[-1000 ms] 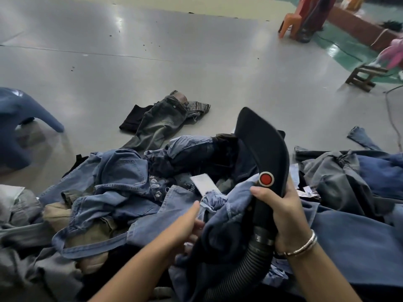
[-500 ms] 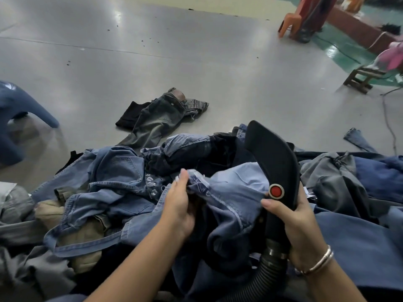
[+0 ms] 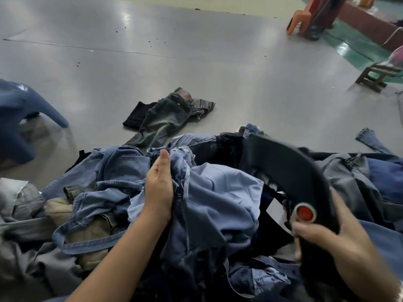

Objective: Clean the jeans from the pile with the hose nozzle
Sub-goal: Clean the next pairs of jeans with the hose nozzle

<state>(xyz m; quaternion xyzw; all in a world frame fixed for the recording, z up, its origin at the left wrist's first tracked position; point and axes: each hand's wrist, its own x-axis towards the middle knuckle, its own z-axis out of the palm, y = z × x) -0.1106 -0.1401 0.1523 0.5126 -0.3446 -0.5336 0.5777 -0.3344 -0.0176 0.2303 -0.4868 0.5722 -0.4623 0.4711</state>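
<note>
Here the left hand (image 3: pixel 160 188) reaches forward over the pile of jeans (image 3: pixel 91 205), its fingers curled round a bunched fold of the light blue jeans (image 3: pixel 218 199) lying on top of the heap. Lower right, the right hand (image 3: pixel 333 243) grips the handle of the black hose nozzle (image 3: pixel 290 171), thumb just below its red button (image 3: pixel 304 212), the nozzle angled up and away over the pile.

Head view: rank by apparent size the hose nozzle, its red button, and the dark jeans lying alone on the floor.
1. Hose nozzle, though nearness to the camera inflates it.
2. Dark jeans, farther off.
3. Red button, clearly smallest.
</note>
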